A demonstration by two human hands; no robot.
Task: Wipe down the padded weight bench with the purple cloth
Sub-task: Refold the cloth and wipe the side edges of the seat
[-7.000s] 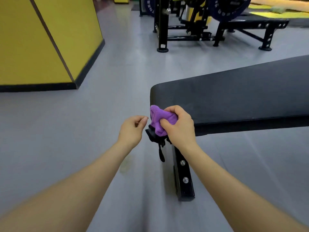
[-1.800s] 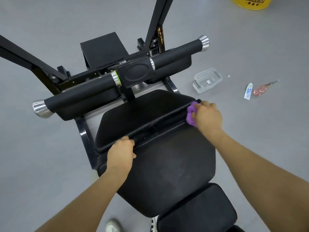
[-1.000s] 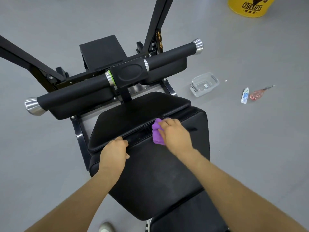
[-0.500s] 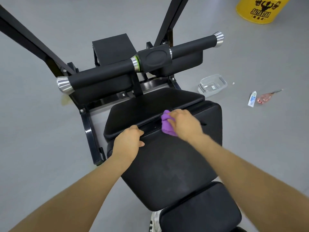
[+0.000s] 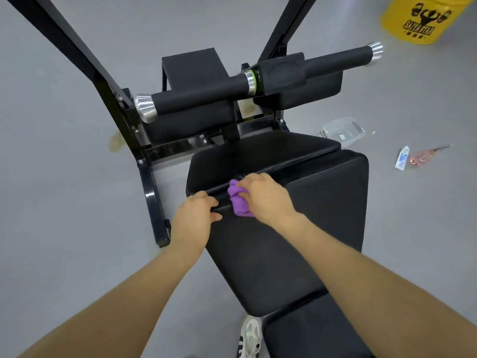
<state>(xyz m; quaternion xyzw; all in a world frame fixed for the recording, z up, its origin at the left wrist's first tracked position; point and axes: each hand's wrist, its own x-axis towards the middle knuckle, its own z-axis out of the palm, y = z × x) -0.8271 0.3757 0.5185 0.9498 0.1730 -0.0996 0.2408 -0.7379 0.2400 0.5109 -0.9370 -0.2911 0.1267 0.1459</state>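
Note:
The black padded weight bench [image 5: 304, 228] runs away from me, with a smaller seat pad [image 5: 258, 156] beyond a gap. My right hand [image 5: 265, 198] grips the bunched purple cloth [image 5: 238, 202] and presses it at the gap between the two pads, near its left end. My left hand [image 5: 196, 215] grips the near-left edge of the pad at the gap, fingers curled into it, just left of the cloth.
Padded roller bars [image 5: 232, 91] with chrome caps and black frame legs [image 5: 152, 200] stand beyond the seat. On the grey floor to the right lie a clear plastic box [image 5: 340, 130], a small tube [image 5: 401, 158], a pink tool [image 5: 426, 156] and a yellow bucket [image 5: 420, 19]. My shoe [image 5: 249, 337] is below.
My right hand has slid the cloth leftward along the gap, from the bench's right corner to close beside my left hand. My left hand has kept its hold on the pad edge.

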